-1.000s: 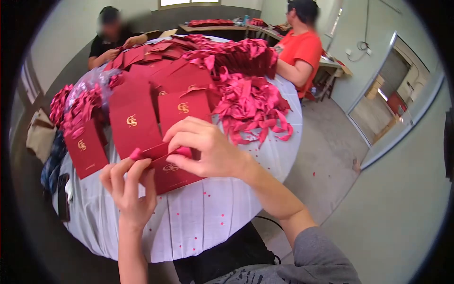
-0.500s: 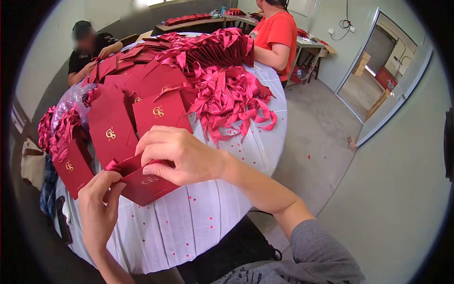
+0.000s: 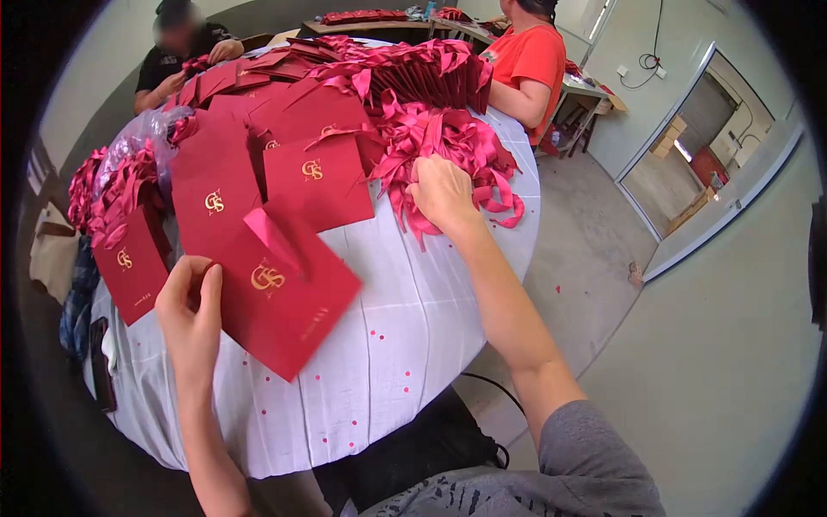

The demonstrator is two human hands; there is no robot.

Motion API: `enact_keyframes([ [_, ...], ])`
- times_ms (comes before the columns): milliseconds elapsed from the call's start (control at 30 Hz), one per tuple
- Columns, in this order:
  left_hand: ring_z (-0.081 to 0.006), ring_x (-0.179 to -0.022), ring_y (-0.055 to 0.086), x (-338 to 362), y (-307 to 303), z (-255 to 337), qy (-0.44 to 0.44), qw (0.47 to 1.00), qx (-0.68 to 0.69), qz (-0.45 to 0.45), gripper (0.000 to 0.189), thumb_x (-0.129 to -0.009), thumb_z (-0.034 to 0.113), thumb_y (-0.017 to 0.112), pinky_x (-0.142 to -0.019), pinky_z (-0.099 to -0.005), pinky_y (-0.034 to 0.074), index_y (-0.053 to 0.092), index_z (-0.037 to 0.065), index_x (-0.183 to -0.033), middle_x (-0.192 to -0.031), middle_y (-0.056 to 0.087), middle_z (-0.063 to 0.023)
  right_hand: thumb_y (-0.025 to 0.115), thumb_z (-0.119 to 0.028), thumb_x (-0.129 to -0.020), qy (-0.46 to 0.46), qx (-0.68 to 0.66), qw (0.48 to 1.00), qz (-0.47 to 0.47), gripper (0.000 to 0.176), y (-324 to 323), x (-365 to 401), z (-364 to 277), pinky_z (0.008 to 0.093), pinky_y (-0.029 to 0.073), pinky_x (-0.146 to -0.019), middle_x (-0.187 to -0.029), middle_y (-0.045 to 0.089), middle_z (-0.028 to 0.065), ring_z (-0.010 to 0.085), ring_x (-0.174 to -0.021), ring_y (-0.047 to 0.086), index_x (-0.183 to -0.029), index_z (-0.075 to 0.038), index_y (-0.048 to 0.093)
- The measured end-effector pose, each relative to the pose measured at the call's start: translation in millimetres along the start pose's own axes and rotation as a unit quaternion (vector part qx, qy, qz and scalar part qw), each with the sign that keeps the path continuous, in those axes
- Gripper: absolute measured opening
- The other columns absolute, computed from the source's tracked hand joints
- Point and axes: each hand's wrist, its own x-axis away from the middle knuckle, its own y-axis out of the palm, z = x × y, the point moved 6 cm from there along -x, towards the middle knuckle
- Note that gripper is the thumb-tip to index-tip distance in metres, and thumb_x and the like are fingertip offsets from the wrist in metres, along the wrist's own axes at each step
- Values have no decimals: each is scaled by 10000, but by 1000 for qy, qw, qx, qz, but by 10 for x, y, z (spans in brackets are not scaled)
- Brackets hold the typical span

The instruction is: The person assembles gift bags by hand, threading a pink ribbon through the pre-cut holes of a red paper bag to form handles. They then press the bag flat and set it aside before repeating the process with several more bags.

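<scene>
My left hand (image 3: 191,297) pinches the left edge of a dark red paper gift bag (image 3: 297,323) with a gold monogram, tilted above the white cloth. A pink-red ribbon (image 3: 269,237) sticks out at its upper part. My right hand (image 3: 442,194) reaches into the heap of loose ribbons (image 3: 495,159), its fingers curled closed among them; the fingertips are partly hidden. Just beyond the held bag lie more red bags with the same monogram, among them one bag (image 3: 314,185) close to the ribbon heap.
A round table (image 3: 379,405) with a white cloth carries several piles of bags, a standing row of ribboned bags (image 3: 431,82) and a clear plastic bag (image 3: 142,142) of ribbons. A phone (image 3: 102,366) lies at the left edge. Two people sit across the table.
My right hand has left the gift bag and moved right and away to the ribbon heap. The bag, still in my left hand, has turned with its front facing me, a ribbon now showing.
</scene>
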Motion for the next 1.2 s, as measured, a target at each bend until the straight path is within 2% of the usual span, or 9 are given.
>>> enact_keyframes([
  [100,-45,-536,458,97,119,-352,-334,913,220,-81,117,-854,154,565,-434,-206,315,604,64,-791,-660,536,30,703,-195,-728,6,4,1000,4,162,89,-23,36,446,492,-695,-796,629,141,332,-801,625,-758,-53,631],
  [200,-77,-480,458,317,455,-681,-495,763,390,-143,128,-851,149,513,-401,-197,298,607,61,-852,-692,584,-37,683,-182,-748,-7,-48,999,21,140,49,-27,33,430,489,-676,-776,646,123,318,-781,628,-788,-53,648],
  [300,-154,-481,480,390,618,-484,-493,632,574,-167,189,-852,151,507,-391,-240,319,575,-8,-929,-780,603,-111,678,-136,-754,-41,-150,986,65,138,-41,-44,-3,358,487,-653,-749,645,110,240,-706,630,-806,-16,635],
  [400,-98,-430,389,389,606,-417,-499,725,455,-131,141,-863,171,545,-374,-217,260,581,35,-852,-678,586,-53,654,-91,-790,-44,-239,969,48,124,-37,-49,-42,300,484,-638,-758,652,108,182,-687,628,-854,9,622],
  [533,-5,-430,356,273,519,-434,-383,790,445,-178,173,-890,201,546,-384,-182,229,584,73,-780,-604,541,29,646,-62,-804,-48,-297,952,56,135,-76,-49,-106,268,485,-635,-780,663,97,137,-692,626,-913,16,624],
  [800,2,-484,384,81,194,-220,-231,941,232,-85,162,-896,192,585,-412,-185,249,588,67,-793,-632,526,69,663,-28,-777,-36,-387,920,49,229,-82,-55,-129,227,490,-691,-859,668,57,96,-760,613,-997,29,639],
  [867,-26,-518,410,25,119,-143,-44,981,188,-11,128,-892,118,582,-439,-192,283,578,20,-808,-665,538,47,670,-14,-773,-37,-396,917,29,225,-42,-65,-124,220,493,-700,-864,670,53,91,-768,616,-991,34,641],
  [1067,-79,-528,445,87,-37,293,118,991,1,62,49,-838,6,609,-459,-231,342,569,-20,-848,-669,540,-38,655,14,-793,-7,-557,830,-27,177,-68,-58,-230,207,498,-724,-905,677,76,88,-782,627,-967,46,644],
  [1200,-167,-505,481,94,-74,385,144,988,-19,45,87,-782,-17,640,-455,-269,355,581,-8,-845,-692,554,-83,660,20,-781,-166,-462,865,103,161,-695,16,-644,222,504,-727,-882,681,81,119,-820,634,-940,48,663],
])
